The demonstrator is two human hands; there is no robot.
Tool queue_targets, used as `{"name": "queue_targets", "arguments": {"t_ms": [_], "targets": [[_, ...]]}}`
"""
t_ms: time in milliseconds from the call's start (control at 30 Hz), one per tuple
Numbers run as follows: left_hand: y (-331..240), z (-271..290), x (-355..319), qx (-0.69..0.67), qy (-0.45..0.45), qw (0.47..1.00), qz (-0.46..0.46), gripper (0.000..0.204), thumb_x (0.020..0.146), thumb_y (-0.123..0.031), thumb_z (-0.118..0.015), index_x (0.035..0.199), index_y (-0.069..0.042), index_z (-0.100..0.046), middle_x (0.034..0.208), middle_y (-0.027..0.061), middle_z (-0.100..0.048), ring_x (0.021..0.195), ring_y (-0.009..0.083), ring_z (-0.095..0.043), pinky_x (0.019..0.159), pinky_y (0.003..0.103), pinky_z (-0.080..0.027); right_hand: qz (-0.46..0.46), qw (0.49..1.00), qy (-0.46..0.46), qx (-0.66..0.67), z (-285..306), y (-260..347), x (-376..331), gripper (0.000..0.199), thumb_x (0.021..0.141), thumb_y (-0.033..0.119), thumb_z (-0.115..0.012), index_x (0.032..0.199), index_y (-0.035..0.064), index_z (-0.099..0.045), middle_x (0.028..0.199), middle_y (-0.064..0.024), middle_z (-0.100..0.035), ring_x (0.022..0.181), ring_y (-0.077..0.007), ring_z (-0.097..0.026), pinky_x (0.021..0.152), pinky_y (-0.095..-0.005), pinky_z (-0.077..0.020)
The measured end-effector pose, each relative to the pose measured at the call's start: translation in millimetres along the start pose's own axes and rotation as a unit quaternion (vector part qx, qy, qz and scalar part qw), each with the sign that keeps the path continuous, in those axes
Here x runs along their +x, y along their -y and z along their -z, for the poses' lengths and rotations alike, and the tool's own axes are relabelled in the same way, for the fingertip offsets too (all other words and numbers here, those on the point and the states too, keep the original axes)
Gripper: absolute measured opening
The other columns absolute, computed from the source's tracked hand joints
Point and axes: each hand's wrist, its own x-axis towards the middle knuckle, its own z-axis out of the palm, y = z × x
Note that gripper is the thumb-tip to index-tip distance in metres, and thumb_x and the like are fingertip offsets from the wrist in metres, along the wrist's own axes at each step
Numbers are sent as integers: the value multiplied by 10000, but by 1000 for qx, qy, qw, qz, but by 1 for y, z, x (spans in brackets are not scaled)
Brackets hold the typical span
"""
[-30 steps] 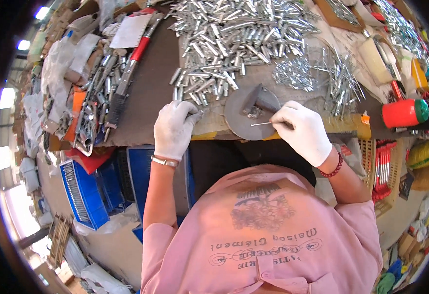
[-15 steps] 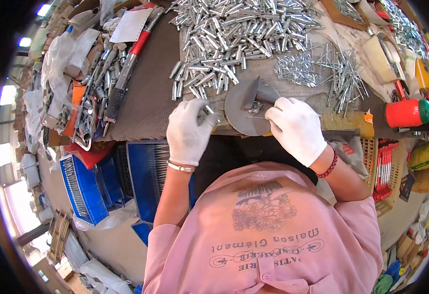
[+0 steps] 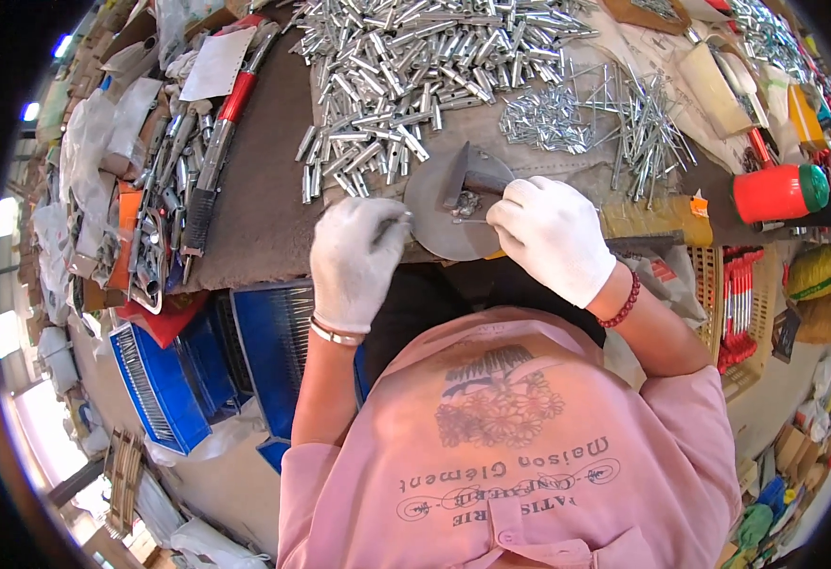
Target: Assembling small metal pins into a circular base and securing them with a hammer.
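My left hand (image 3: 354, 261), in a white glove, is closed at the near edge of the bench, left of a round grey metal plate (image 3: 434, 228). Its fingertips are pressed together, and what they hold is hidden. Over the plate's right side, my gloved right hand (image 3: 553, 232) pinches a thin metal pin (image 3: 470, 222) that points left. A hammer (image 3: 457, 176) lies on the plate, its handle running toward my right hand; whether they touch I cannot tell. Small metal bits (image 3: 469, 203) sit beside the hammer head. Beyond the plate spreads a heap of short metal tubes (image 3: 387, 95).
Small silver parts (image 3: 548, 120) and long thin pins (image 3: 648, 142) lie at the back right. A red container with a green end (image 3: 780, 194) stands far right. Metal tools and a red-and-black bar (image 3: 216, 161) crowd the left. Blue bins (image 3: 164, 379) stand below the bench edge.
The whole view has shifted, so the bench appears farther left and up. The short metal tube seen in my left fingers earlier is now out of sight. My right hand still pinches the pin.
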Motion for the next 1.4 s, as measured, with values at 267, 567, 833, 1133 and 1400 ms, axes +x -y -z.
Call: {"name": "queue_targets", "arguments": {"t_ms": [267,567,833,1133,1400], "targets": [[-8,-24,6,18,44,991,-126,212,796,-87,-821,997,-102,-756,934,97,-681,931,337,-657,829,440,-525,-7,1000,5,14,3,-5,-6,129,799,90,-757,881,156,-683,881,-25,-612,853,-241,-671,725,-379,-567],[-8,-23,1,12,40,998,-40,202,795,-99,-834,981,-90,-756,949,103,-682,933,345,-664,814,443,-530,-5,1000,14,5,0,-4,-2,110,824,97,-744,898,154,-687,902,-25,-607,871,-236,-672,732,-378,-568],[-1,-27,5,4,20,998,-61,194,796,-82,-836,965,-90,-742,938,102,-676,916,347,-666,805,442,-531,-10,1000,13,15,-2,-5,1,79,815,78,-711,862,130,-676,886,-53,-597,882,-267,-683,731,-414,-592],[5,-30,3,-10,31,995,-98,168,794,-64,-833,936,-91,-746,910,108,-674,889,346,-667,776,433,-530,-5,997,18,73,-1,-9,2,34,846,91,-693,852,124,-693,882,-66,-608,883,-285,-688,738,-424,-586],[1,-25,-2,-66,28,992,-104,203,767,35,-848,926,-54,-757,917,128,-672,870,313,-673,765,393,-529,31,997,26,61,-10,-9,-3,135,845,121,-724,968,176,-720,936,-41,-616,882,-267,-679,742,-394,-575]]}}
